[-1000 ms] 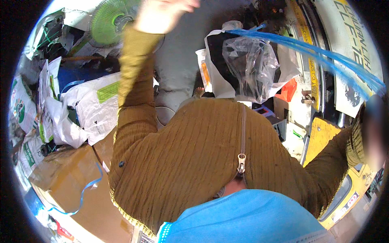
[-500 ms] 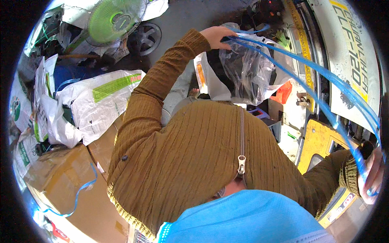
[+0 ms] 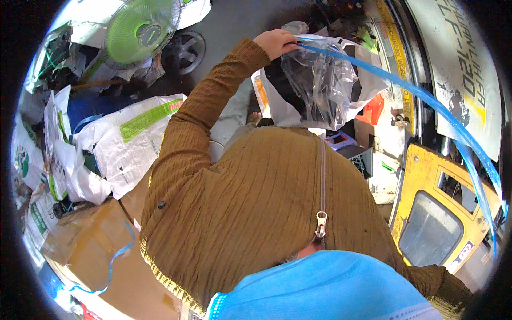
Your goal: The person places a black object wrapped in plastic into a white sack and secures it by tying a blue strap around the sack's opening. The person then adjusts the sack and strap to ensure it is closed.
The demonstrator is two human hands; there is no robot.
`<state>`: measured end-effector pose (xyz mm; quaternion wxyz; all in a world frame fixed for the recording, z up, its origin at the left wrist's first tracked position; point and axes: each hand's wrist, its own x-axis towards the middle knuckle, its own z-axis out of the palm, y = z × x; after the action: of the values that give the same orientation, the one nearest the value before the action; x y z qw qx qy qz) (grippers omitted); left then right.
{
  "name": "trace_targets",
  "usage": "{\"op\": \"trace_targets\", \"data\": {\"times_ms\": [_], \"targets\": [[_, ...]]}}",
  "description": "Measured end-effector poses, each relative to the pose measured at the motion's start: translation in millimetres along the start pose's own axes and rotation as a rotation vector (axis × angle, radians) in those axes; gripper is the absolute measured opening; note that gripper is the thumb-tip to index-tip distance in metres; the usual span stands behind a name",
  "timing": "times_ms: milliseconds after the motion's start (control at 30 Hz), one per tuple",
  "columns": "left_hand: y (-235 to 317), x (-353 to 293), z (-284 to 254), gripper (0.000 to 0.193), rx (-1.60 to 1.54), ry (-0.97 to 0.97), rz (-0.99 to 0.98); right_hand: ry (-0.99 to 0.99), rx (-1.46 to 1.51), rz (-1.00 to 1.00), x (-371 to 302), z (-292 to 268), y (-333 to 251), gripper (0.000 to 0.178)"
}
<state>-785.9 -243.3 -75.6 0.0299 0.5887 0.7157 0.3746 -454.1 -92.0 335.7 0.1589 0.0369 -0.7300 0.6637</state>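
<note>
At the rim of an open white sack (image 3: pixel 274 101), my left hand (image 3: pixel 276 44) is closed with its fingertips on a flat, shiny blue plastic string (image 3: pixel 405 85). Crumpled clear plastic film (image 3: pixel 325 88) fills part of the sack's mouth, with something dark beside it. From my left hand the string arcs over the sack to the right, and its loose-looking strands hang down at the right edge. The brown sleeve of my right arm (image 3: pixel 437 282) reaches the lower right, where the hand itself is out of sight.
White woven sacks (image 3: pixel 125 138) lie beside cardboard boxes (image 3: pixel 122 266) on my left. A green fan (image 3: pixel 144 34) stands at the far left. On the right are a yellow panel with a window (image 3: pixel 434 213) and a pale machine (image 3: pixel 464 69). A red-orange piece (image 3: pixel 373 109) is near the sack.
My right hand has let go of the blue string's strands and dropped down out of view. The strands now hang at the right edge. My left hand stays at the sack, shifted slightly left.
</note>
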Motion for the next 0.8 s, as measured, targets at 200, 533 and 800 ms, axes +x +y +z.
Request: {"op": "trace_targets", "data": {"times_ms": [200,533,800], "targets": [[5,-7,12,0.019,-0.374,0.046,-0.225,0.214,-0.227,0.017,-36,-11,35,0.036],[28,1,24,0.024,-1.075,0.418,-0.638,0.046,-0.850,0.202,-41,56,285,0.057],[44,7,20,0.022,-1.240,0.593,-0.693,-0.001,-1.071,-0.069,-34,75,381,0.070]]}}
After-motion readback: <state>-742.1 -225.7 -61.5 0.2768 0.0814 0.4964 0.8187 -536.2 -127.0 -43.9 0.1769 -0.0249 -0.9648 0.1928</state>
